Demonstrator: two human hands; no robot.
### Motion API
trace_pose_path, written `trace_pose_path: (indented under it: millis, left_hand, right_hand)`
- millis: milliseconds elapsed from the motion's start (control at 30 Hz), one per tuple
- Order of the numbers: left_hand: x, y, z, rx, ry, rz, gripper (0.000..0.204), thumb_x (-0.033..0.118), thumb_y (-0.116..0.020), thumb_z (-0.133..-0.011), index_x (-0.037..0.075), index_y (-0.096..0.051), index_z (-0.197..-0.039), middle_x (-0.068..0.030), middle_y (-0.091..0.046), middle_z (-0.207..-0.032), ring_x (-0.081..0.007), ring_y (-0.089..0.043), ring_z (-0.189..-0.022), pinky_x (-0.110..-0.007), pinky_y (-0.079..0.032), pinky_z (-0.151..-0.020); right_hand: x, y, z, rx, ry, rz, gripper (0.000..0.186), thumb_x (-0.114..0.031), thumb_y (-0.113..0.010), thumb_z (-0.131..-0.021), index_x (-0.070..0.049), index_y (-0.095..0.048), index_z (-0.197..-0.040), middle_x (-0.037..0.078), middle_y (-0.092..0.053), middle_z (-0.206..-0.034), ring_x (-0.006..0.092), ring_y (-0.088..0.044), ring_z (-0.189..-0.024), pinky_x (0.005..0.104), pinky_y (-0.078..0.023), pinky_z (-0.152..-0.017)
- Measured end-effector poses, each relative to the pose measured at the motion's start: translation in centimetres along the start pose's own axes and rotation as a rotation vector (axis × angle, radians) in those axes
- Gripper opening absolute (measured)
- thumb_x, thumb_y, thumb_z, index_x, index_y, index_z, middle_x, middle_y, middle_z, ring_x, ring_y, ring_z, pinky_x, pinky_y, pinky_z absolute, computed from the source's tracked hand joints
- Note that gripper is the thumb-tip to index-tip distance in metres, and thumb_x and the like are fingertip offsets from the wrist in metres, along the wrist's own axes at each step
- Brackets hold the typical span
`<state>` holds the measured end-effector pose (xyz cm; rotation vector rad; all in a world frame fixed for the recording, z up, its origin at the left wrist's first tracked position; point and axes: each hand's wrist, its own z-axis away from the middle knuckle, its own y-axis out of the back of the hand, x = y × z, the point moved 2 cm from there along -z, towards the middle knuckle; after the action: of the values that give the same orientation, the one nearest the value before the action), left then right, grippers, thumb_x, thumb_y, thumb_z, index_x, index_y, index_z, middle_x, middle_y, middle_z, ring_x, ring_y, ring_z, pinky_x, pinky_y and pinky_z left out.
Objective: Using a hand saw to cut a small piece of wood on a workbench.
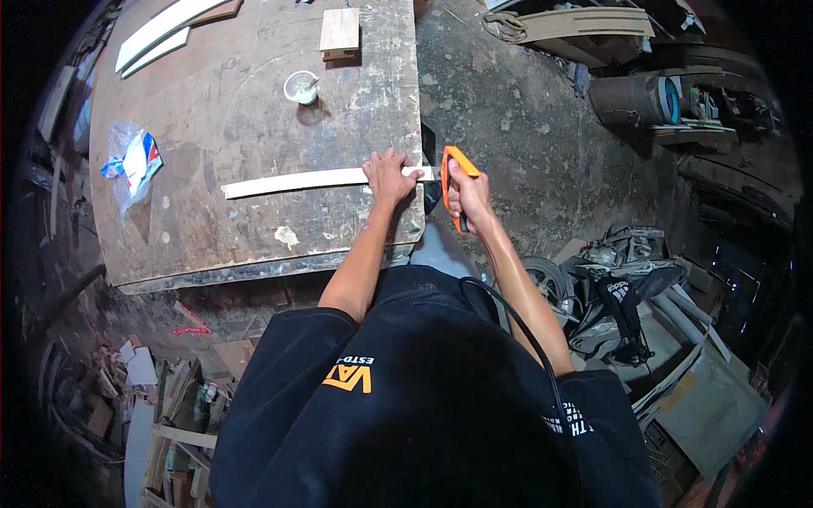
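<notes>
A long pale strip, apparently wood, lies across the worktable, its right end reaching just past the table's right edge. My left hand grips the strip near that end and presses it onto the tabletop. In my right hand is a hand saw with an orange and black handle, fingers wrapped round the grip. The saw stands at the strip's right end, just off the table edge. Its blade is seen nearly edge-on and is hard to make out.
On the table are a white cup with a stick in it, a wooden block, a plastic bag and more pale strips. Scrap wood lies on the floor at lower left. A bag and a drum are at right.
</notes>
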<state>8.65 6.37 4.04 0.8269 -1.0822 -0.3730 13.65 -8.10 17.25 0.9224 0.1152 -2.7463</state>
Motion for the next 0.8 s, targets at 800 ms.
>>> trace_pose_path:
  millis: [800]
  left_hand:
    - [-0.7,-0.5,0.7,0.002,0.020,-0.043,0.037,0.048,-0.083,-0.068,0.017,-0.072,-0.086,-0.0025,-0.062,-0.101,-0.0296,-0.051,-0.106,-0.048,-0.034,-0.090]
  right_hand:
    - [1.3,-0.4,1.7,0.001,0.051,-0.071,0.056,-0.066,-0.039,-0.098,-0.014,-0.043,-0.076,-0.005,-0.039,-0.054,0.0074,-0.033,-0.038,0.0236,-0.029,-0.036]
